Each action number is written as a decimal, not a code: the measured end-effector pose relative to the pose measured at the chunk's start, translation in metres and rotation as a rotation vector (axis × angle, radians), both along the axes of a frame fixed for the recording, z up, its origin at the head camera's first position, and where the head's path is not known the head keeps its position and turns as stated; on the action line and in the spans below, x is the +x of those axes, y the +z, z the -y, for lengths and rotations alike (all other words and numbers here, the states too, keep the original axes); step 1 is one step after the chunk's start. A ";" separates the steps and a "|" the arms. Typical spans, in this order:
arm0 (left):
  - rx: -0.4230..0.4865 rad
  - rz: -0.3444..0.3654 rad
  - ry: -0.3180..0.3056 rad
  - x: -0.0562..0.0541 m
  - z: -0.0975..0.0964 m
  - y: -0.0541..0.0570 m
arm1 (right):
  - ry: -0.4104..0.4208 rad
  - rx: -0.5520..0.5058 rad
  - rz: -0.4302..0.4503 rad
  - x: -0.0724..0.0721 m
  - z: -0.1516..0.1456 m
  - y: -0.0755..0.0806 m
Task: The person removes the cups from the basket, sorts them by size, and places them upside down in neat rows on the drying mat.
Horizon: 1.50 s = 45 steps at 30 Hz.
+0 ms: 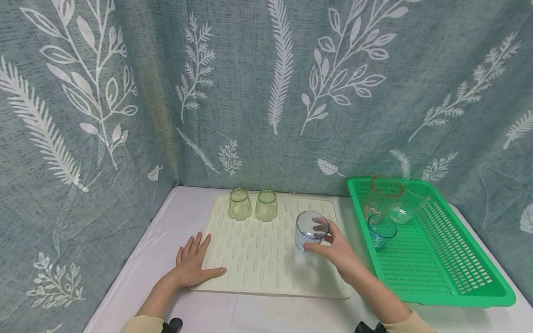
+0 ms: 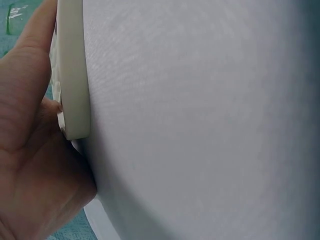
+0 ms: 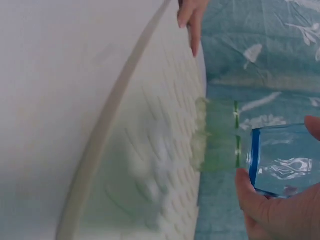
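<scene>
My right hand (image 1: 335, 252) grips a clear blue-tinted glass (image 1: 306, 236) by its side, thumb in front and fingers behind. The glass is held above the right half of a cream ridged mat (image 1: 250, 263). In the right wrist view the blue glass (image 3: 282, 160) shows clear of the mat, with a gap beneath it. My left hand (image 1: 191, 266) rests with fingers spread over the left edge of the mat, the thumb lying on it. Two green-tinted glasses (image 1: 240, 206) stand side by side near the mat's back edge.
A green plastic basket (image 1: 441, 298) stands on the right side of the white-covered table (image 1: 250, 314). In it are a red-rimmed glass (image 1: 381, 199), a clear glass (image 1: 410, 203) and another blue glass (image 1: 380, 236). A patterned blue-grey curtain (image 1: 245, 92) hangs behind and at both sides.
</scene>
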<state>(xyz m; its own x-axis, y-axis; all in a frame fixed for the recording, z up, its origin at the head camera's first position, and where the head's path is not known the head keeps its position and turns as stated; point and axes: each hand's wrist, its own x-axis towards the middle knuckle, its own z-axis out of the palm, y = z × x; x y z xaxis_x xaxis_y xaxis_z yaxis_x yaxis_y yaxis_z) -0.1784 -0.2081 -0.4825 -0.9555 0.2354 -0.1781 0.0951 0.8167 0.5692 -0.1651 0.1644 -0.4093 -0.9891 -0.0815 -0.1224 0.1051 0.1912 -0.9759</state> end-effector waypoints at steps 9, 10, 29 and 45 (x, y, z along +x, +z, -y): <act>-0.005 0.003 0.003 -0.001 -0.001 0.001 | 0.006 -0.015 0.018 -0.002 0.017 -0.022; -0.007 0.004 0.004 -0.001 -0.001 0.001 | 0.007 -0.014 0.019 -0.002 0.018 -0.025; 0.368 -0.271 0.007 0.013 -0.073 0.045 | 0.015 0.001 -0.001 -0.001 0.021 -0.039; 0.525 -0.232 -0.021 0.025 -0.130 0.069 | 0.161 0.174 -0.194 0.005 0.033 -0.032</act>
<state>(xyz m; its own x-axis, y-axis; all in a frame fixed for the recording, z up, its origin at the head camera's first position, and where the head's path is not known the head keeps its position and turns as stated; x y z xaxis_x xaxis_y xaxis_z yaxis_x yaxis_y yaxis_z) -0.1530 -0.0782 -0.4135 -0.9498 0.2549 0.1813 0.2788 0.4270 0.8602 -0.1599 0.1319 -0.4409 -0.9714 -0.2336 0.0416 -0.1254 0.3566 -0.9258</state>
